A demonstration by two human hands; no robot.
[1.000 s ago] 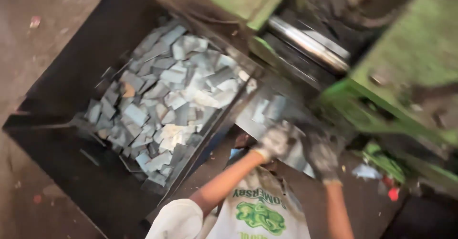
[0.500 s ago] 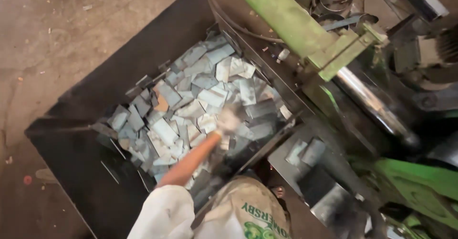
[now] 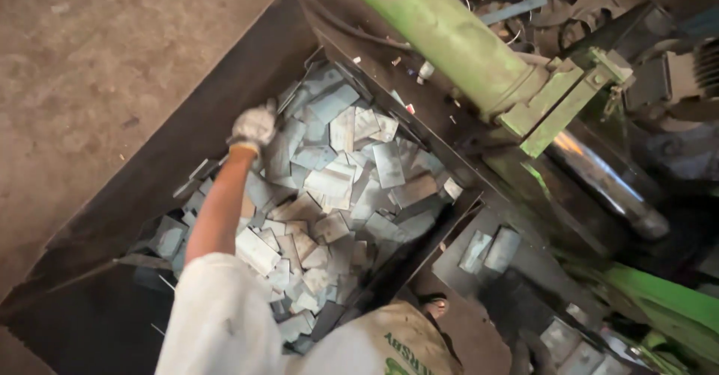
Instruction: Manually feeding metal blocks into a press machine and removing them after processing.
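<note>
Under the gloved fingers, metal plates

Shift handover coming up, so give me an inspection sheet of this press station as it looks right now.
Surface: dark metal bin, sloped walls, on concrete floor.
Job's things: heap of flat grey metal blanks in the bin.
Clutter: two loose blanks on the dark machine ledge; scrap rings at the top.
Grips: gloved left hand over the heap, grip unclear; right hand not in view.
Cables: black hose beside the green machine arm.
Surroundings: nothing seen beyond the green press.
</note>
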